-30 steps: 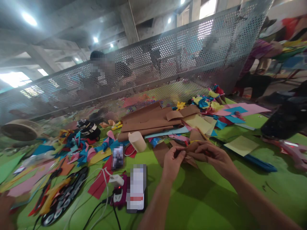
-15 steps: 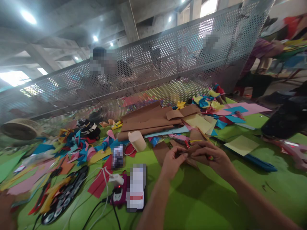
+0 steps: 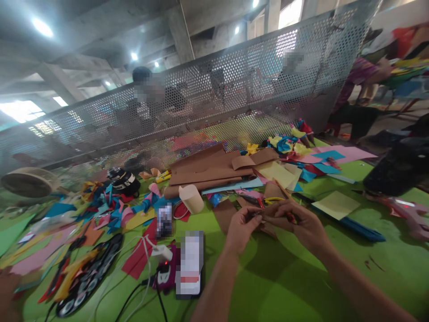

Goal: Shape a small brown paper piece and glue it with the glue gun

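Note:
My left hand and my right hand meet above the green table, fingers bent inward. Between them is a piece of brown paper, pinched from both sides. Its exact shape is partly hidden by the fingers. A small red and yellow thing shows at my right fingers, too small to make out. Under and behind the hands lie brown paper pieces and a tool with a red handle, partly covered. Just beyond are pale yellow sheets.
A phone, a power strip and loose cables lie left of my forearms. A roll of tape stands behind. Large brown sheets lie before a perforated metal screen. Coloured scraps cover the left; a blue tool lies right.
My right fingers have shifted slightly around the brown paper, and more of the yellow thing behind them shows. My left hand stays nearly in place.

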A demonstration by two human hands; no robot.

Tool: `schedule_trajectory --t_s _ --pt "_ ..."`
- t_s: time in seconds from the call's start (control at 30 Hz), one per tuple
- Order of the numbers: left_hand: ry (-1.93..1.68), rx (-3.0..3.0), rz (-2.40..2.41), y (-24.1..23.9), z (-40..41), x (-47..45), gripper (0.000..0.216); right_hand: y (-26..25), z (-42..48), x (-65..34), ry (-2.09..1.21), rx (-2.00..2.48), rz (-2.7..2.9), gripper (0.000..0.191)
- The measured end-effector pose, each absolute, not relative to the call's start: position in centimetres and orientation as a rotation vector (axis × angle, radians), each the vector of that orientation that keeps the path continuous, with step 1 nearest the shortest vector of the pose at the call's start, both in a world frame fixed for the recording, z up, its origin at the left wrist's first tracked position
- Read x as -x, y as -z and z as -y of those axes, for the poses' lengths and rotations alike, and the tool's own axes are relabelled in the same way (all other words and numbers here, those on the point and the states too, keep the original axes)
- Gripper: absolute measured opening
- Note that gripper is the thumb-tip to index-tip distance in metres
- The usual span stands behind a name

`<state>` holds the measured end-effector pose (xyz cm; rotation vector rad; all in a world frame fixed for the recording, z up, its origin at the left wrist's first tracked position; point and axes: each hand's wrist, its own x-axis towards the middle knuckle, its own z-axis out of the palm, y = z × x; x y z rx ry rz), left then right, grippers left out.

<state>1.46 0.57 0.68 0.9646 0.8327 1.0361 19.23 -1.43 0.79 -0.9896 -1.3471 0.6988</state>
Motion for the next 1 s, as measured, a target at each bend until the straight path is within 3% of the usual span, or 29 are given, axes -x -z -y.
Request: schedule_trajectory --t_s 0.17,0.43,0.63,0.8,1.0 --pt "-1.129 -0.866 -0.841 -0.2 -0.1 -2.6 0.069 0.3 1.3 -19.3 -0.421 1.094 1.303 0.006" --pt "-1.097 -1.127 -0.877 -0.1 2.2 -4.6 0.093 2.0 1.5 -18.3 -0.260 1.186 1.462 0.029" --pt "-1.198 -1.098 -0.937 -0.3 2.1 -4.5 0.064 1.9 1.9 -17.2 -0.251 1.273 1.441 0.009" --pt "-1.319 -1.057 -0.991 0.1 1.7 -4.7 0.049 2.4 1.8 -16.5 -0.298 1.288 1.246 0.023" --pt "-1.447 -1.159 -1.178 -0.3 1.3 -4.5 0.036 2.2 1.5 -15.8 -0.684 1.104 0.974 0.037"
